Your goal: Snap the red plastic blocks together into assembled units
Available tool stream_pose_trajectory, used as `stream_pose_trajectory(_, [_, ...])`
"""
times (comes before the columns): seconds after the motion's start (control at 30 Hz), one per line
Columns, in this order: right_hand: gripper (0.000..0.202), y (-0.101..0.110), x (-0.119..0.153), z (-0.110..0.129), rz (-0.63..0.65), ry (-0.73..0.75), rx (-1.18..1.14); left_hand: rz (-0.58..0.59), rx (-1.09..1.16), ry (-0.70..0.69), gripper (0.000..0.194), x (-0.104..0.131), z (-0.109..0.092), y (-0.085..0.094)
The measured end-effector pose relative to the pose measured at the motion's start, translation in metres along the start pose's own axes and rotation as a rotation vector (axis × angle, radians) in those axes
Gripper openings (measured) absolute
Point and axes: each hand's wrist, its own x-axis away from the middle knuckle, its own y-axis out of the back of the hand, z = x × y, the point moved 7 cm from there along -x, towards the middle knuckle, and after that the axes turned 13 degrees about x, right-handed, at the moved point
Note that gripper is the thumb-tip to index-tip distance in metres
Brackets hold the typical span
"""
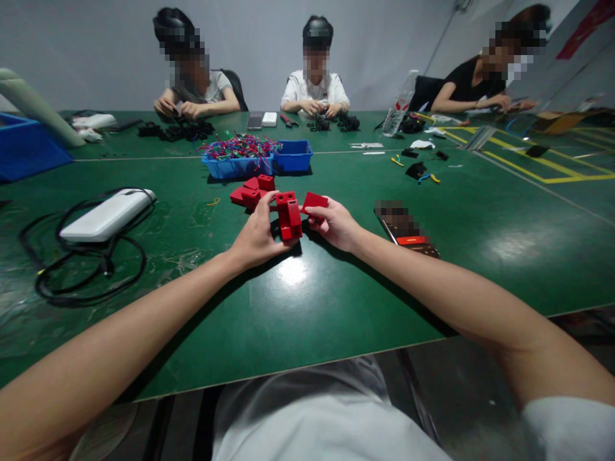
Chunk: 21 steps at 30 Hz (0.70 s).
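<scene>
My left hand (259, 237) grips a red block-shaped plastic part (289, 218) with round holes on its top face and a recess in its side. Thumb and fingers wrap its left side and lower end. Just to the right, my right hand (334, 224) pinches a flat red plate (315, 202) between thumb and fingers. The plate is held close beside the block; whether the two touch I cannot tell. Behind my left hand lies a small heap of red plastic parts (250, 192) on the green table (307, 320).
Past the red heap stand a blue bin of coloured wires (235, 168) and a smaller blue bin (294, 160). A white power bank (109, 216) with black cable lies left, a phone (406, 229) right. Across the table sit three people, near a plastic bottle (400, 105).
</scene>
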Motion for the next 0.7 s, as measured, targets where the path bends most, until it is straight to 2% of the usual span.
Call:
stream_pose_trajectory(0.27, [0.041, -0.0031, 0.0027, 0.0033, 0.009, 0.119, 0.089, 0.007, -0.006, 0.011, 0.094, 0.0003, -0.0015, 0.0006])
stream_pose_trajectory(0.7, [0.047, -0.0019, -0.0036, -0.0011, 0.027, 0.126, 0.088, 0.007, 0.003, 0.005, 0.095, -0.0012, -0.0007, 0.0004])
